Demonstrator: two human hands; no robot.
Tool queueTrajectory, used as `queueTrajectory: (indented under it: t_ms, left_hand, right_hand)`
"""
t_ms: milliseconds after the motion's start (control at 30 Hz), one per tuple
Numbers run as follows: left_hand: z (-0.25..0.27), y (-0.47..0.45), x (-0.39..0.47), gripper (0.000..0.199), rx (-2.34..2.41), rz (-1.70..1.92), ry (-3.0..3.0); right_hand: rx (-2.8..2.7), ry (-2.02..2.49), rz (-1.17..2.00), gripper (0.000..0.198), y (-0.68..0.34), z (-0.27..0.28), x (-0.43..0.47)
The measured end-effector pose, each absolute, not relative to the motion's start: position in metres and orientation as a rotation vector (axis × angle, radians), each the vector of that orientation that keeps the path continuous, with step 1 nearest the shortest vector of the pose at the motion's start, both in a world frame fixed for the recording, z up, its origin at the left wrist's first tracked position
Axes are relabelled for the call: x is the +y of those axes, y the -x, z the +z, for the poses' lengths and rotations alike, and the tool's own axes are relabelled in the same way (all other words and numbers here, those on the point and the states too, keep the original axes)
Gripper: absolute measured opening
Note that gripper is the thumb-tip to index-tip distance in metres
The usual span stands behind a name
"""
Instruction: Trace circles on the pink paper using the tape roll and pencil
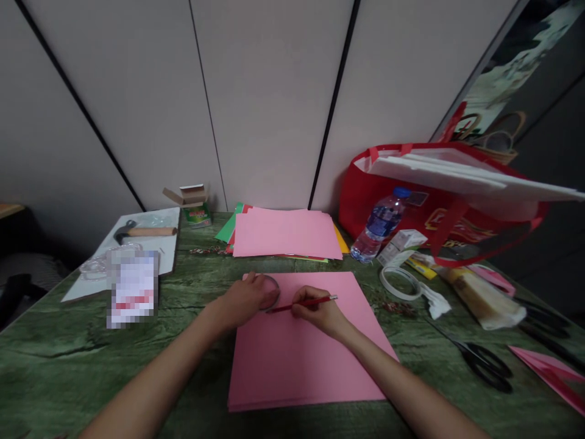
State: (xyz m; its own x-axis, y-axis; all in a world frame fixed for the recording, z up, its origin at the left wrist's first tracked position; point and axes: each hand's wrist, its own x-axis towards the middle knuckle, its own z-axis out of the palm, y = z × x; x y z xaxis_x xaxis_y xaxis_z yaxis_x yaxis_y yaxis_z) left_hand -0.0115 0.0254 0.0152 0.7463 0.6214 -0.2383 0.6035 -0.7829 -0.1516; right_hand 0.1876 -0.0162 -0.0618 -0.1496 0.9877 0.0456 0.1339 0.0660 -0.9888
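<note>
A stack of pink paper sheets (311, 366) lies flat in front of me. At its upper left, my left hand (247, 300) holds down a round, dark-rimmed ring or clear disc (272, 291) with pink showing inside the rim. The fingers partly cover it, so I cannot tell its exact kind. My right hand (320, 311) grips a red pencil (325, 299) in a writing hold. The pencil slants left, and its tip is beside the lower edge of the round thing, close to the paper.
Behind lies a pile of coloured paper (287, 235). To the right are a water bottle (382, 222), a red bag (361, 183), a tape roll (388, 281) and black-handled scissors (487, 363). A hammer (150, 231) on a white board and an open box (197, 213) are left.
</note>
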Motion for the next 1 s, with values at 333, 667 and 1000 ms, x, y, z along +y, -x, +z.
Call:
queueTrajectory:
  t_ms: [333,667,1000]
  left_hand:
    - [0.0142,0.011,0.0243,0.057,-1.019,0.461,2.84]
    - [0.0104,0.013,0.026,0.058,-0.964,0.441,2.851]
    - [0.0083,0.0131,0.0271,0.058,-0.953,0.379,2.884]
  right_hand:
    - [-1.15,1.183,1.242,0.032,-0.192,-0.0642,-0.0096]
    - [-1.001,1.172,1.182,0.045,-0.1927,-0.0637,-0.0068]
    - [-0.973,1.102,1.174,0.041,-0.1909,-0.0674,-0.0077]
